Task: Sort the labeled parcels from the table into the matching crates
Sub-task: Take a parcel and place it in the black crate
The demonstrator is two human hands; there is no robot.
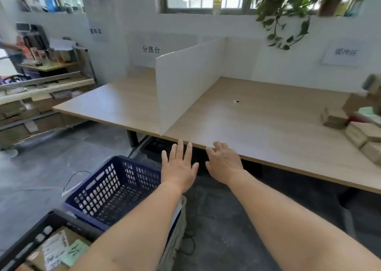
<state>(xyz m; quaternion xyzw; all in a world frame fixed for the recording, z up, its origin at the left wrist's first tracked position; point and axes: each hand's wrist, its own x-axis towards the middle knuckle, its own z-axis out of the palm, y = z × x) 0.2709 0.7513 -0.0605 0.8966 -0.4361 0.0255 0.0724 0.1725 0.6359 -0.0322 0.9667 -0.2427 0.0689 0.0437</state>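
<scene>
Both empty: left hand [179, 166], right hand [224, 163], fingers [181, 149] open near table [257, 126] edge; parcels [358, 131] well apart, rightward.

**The person's arms and hands, head view.**
Two forearms enter from the bottom edge, the left at lower centre and the right at lower right, both bare along their whole visible length. Each ends near frame centre in a bare hand, the left hand [179, 165] beside the right hand [224, 161].
</scene>
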